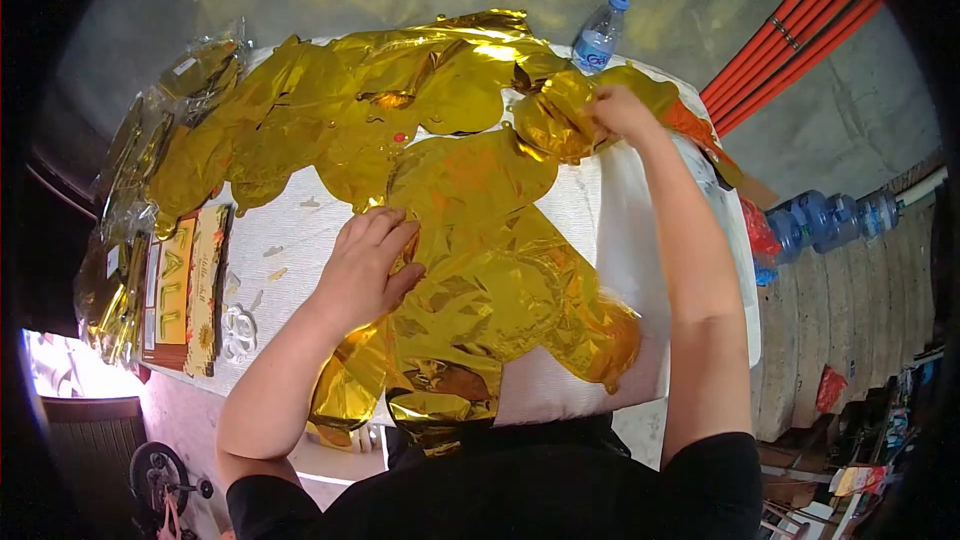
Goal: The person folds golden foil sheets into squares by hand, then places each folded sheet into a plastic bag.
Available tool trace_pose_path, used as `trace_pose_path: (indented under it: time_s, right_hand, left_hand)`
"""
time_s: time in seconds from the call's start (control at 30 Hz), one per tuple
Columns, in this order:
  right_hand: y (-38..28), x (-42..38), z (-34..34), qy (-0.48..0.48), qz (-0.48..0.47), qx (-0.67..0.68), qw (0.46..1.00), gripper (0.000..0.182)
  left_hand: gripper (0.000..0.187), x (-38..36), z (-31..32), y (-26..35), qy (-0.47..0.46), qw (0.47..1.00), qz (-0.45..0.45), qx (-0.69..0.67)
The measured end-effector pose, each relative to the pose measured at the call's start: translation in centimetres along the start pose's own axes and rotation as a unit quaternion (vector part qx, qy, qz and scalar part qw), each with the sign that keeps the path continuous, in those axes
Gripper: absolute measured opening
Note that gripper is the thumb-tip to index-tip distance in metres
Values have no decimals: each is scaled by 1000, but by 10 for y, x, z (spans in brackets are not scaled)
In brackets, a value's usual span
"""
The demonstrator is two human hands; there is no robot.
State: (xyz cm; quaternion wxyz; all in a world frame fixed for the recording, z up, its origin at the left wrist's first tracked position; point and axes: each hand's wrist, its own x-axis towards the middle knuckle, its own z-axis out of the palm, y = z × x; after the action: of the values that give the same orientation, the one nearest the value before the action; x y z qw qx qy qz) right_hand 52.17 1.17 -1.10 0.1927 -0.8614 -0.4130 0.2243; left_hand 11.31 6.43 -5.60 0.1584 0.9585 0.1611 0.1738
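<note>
A large flat gold foil balloon [490, 280] lies across the middle of the table and hangs over its near edge. My left hand [370, 265] rests on the left side of this balloon, fingers stretched out and thumb apart. At the upper right, my right hand [622, 115] has its fingers closed on the edge of a rounded, crinkled gold foil balloon [553, 122]. The fingertips are partly hidden there. More flat gold foil balloons [340, 100] overlap along the far side of the table.
A water bottle [598, 35] stands at the far edge of the white-covered table [285, 250]. On the left lie printed cards [185, 290], clear packets [125, 170] and white plastic bits [238, 332]. Red poles [790, 35] and large blue bottles [825, 222] are off to the right.
</note>
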Motion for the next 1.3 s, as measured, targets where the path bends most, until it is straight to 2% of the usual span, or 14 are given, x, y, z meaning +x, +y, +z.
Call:
trace_pose_path:
  time_s: [0.07, 0.17, 0.23, 0.43, 0.6, 0.67, 0.73, 0.83, 0.9, 0.93, 1.0, 1.1, 1.23, 1.3]
  right_hand:
    - [7, 2, -7, 59, -37, 64, 995, 19]
    - [11, 3, -30, 58, -33, 10, 998, 19]
    - [20, 9, -64, 193, -55, 163, 966, 16]
    - [42, -21, -145, 264, -13, 160, 951, 16]
    - [52, -46, -226, 452, -70, 396, 796, 18]
    - [81, -25, -275, 537, -165, 320, 763, 19]
    - [56, -45, -290, 590, -236, 253, 729, 22]
    - [10, -72, -299, 605, -272, 190, 724, 24]
    - [-15, -77, -310, 523, -406, 234, 712, 25]
    - [-38, -86, -300, 524, -406, 234, 711, 25]
    - [-92, -115, -252, 440, -422, 280, 741, 12]
    - [-131, -149, -187, 342, -425, 302, 781, 12]
    - [-143, -172, -127, 319, -456, 329, 763, 11]
    - [-129, -174, -114, 265, -500, 367, 738, 23]
  left_hand:
    - [50, 0, 1, 0, 0, 1000, -2, -2]
    - [48, 2, 1, -1, 4, 1000, 3, -9]
    - [48, 0, 1, -2, 4, 1000, 2, -11]
    - [49, 2, 1, -2, 6, 1000, 1, -12]
    - [48, 2, 0, 0, 6, 1000, -2, -8]
    - [48, 1, 0, 1, 5, 1000, -3, -10]
    - [50, 1, -1, 2, -10, 1000, -9, 5]
    - [50, 2, -1, 2, -19, 1000, -16, 3]
    - [50, 1, -1, 0, -20, 1000, -13, 5]
    - [49, 2, -1, 0, -20, 1000, -12, 6]
    - [48, 3, 2, 0, -8, 1000, -8, 0]
    - [46, 0, 4, -3, 10, 1000, -5, 6]
    - [46, 0, 4, -4, 8, 1000, 2, 3]
    - [45, -1, 6, -3, 7, 1000, 5, 3]
